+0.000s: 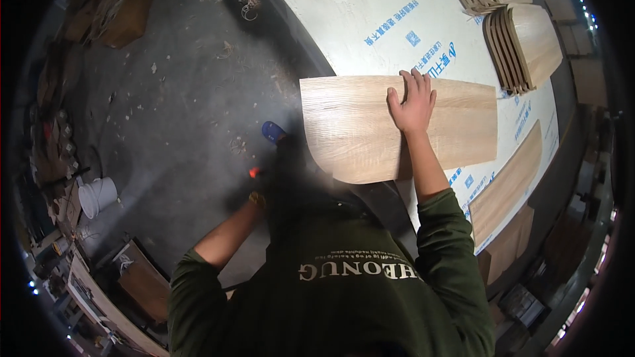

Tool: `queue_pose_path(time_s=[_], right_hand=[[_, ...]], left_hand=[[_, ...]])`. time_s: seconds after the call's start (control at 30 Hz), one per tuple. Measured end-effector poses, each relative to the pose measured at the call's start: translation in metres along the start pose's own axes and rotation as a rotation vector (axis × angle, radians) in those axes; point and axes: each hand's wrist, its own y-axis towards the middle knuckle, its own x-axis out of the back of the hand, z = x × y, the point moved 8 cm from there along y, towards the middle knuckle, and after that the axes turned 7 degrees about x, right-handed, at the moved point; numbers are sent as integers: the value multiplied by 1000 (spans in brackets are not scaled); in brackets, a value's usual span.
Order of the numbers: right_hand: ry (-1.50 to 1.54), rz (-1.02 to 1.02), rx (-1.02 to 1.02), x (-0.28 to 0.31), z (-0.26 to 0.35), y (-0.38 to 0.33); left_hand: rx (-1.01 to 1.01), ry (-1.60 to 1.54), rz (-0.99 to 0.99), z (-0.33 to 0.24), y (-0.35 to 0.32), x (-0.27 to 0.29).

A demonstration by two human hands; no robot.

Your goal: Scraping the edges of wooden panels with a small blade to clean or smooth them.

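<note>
One board [350, 129] runs lengthwise left to right under my nearer right hand [415, 104], spread flat; my shadowed left hand [262, 183], off left, I cannot read.

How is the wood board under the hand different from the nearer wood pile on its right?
The board is one piece; the nearer pile has several, stacked. The right hand rests spread on the board, but no hand touches the nearer pile. The board juts past the left edge of the white sheet, while the nearer pile sits toward its right side. Both show light brown wood grain.
</note>
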Motion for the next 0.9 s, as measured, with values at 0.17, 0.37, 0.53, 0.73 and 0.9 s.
queue_pose_path(time_s=[0.17, 0.37, 0.53, 0.73, 0.9], right_hand=[[-14, -1, 8, 1, 1, 2], [-12, 10, 3, 0, 2, 3], [-9, -19, 19, 0, 1, 1], [3, -28, -4, 2, 3, 2], [-2, -7, -26, 1, -1, 1]], left_hand=[[130, 43, -188, 37, 35, 24], [166, -441, -303, 45, 124, 71], [43, -147, -438, 9, 105, 87], [-13, -86, -466, -34, 17, 48], [36, -84, -350, -30, 17, 34]])
